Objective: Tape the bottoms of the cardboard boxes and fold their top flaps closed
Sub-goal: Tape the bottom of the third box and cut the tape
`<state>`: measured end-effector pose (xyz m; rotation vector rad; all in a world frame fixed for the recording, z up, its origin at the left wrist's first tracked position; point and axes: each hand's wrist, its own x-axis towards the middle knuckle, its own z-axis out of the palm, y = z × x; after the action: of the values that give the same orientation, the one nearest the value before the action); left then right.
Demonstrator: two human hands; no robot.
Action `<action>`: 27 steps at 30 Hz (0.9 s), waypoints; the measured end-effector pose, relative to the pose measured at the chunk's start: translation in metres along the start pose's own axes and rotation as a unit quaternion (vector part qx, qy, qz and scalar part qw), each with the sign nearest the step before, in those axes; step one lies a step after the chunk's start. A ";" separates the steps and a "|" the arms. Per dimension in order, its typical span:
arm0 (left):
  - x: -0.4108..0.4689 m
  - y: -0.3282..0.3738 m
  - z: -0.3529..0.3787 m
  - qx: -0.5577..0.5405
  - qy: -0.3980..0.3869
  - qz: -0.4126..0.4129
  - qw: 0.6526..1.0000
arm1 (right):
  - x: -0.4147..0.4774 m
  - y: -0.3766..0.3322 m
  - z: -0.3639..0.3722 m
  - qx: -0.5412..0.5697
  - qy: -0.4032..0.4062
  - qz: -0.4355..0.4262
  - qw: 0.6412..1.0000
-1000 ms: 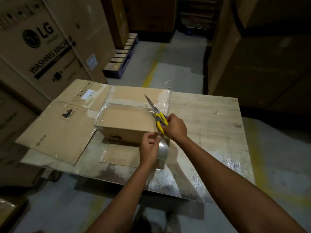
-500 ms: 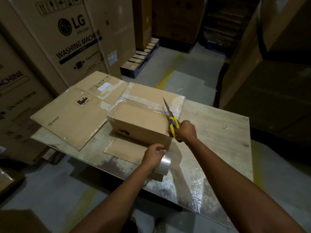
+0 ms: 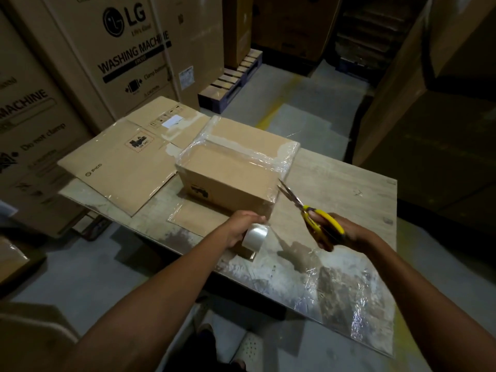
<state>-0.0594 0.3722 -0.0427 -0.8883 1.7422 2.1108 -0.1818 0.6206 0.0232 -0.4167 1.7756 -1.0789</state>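
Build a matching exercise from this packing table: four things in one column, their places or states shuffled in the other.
Things
1. tape roll
2. scissors
3. cardboard box
4. flattened carton

Places or states
a. lies flat on the left part of the table
b. gripped by the right hand, blades pointing toward the box
c. held by the left hand near the table's front edge
d. stands on the table, clear tape across its top

Pairs: 1-c, 2-b, 3-d, 4-a
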 end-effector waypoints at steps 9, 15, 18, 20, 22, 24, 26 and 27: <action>0.003 -0.004 0.010 0.010 0.019 0.034 0.999 | -0.023 0.030 -0.004 -0.085 -0.025 0.082 0.993; 0.001 -0.004 0.012 0.025 0.030 0.042 0.998 | -0.011 0.012 0.014 -0.093 -0.017 0.070 0.993; 0.001 -0.002 0.012 0.033 0.030 0.045 0.998 | -0.005 0.003 0.018 -0.109 -0.006 0.064 0.992; 0.002 -0.003 0.012 0.034 0.030 0.044 0.998 | 0.001 -0.001 0.020 -0.118 -0.003 0.064 0.991; 0.003 -0.005 0.011 0.034 0.033 0.043 0.998 | 0.006 -0.003 0.021 -0.122 0.000 0.064 0.991; 0.005 -0.006 0.010 0.033 0.036 0.040 0.998 | 0.011 -0.003 0.021 -0.123 0.003 0.062 0.990; 0.004 -0.007 0.008 0.038 0.037 0.037 0.998 | 0.015 -0.001 0.021 -0.119 0.003 0.062 0.991; 0.003 -0.006 0.007 0.040 0.037 0.036 0.998 | 0.015 -0.001 0.022 -0.121 0.004 0.062 0.991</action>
<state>-0.0601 0.3797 -0.0489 -0.9045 1.9088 2.0592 -0.1700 0.5991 0.0122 -0.4429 1.9195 -0.7834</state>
